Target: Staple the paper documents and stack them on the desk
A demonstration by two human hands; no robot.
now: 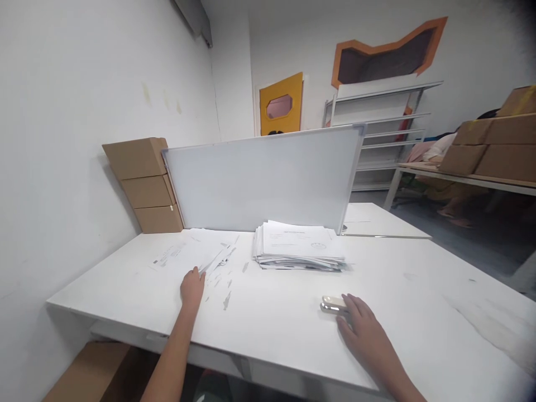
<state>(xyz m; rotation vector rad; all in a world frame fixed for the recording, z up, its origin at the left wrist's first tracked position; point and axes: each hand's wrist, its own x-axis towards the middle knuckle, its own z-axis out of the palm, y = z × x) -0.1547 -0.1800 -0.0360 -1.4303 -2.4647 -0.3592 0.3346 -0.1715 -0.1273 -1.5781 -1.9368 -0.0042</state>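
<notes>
Stapler in the right hand, near side of the paper stack

Landmark = paper stack (299, 245). Stapler (333, 303) sits nearer the person than the stack, off its right end, with a strip of bench (272, 312) between them. Long axis runs roughly left-right, about along the stack's near edge; the exposed end points left. Can't tell whether that's the head or the hinge end.

Right hand (360, 322) is the nearer one by far: half closed around the stapler's right end, fingers over the far side, thumb on the near side. Grip looks loose.

Left hand (193, 287) is left of the stack and nearer the person — fingers curled at the near edge of the loose sheets (180, 252). Mostly closed; can't tell if it's pinching paper or just resting on it.

Around: loose sheets spread left of the stack, gray patches (226, 300) on the bench between the two. White panel (263, 181) stands upright just behind the stack, so it limits reach on the far side — nothing visible between stapler and stack. Brown boxes (146, 190) are piled left of the stack, at the panel's left end. Stack itself is uneven, sheet edges poking out on the right.
</notes>
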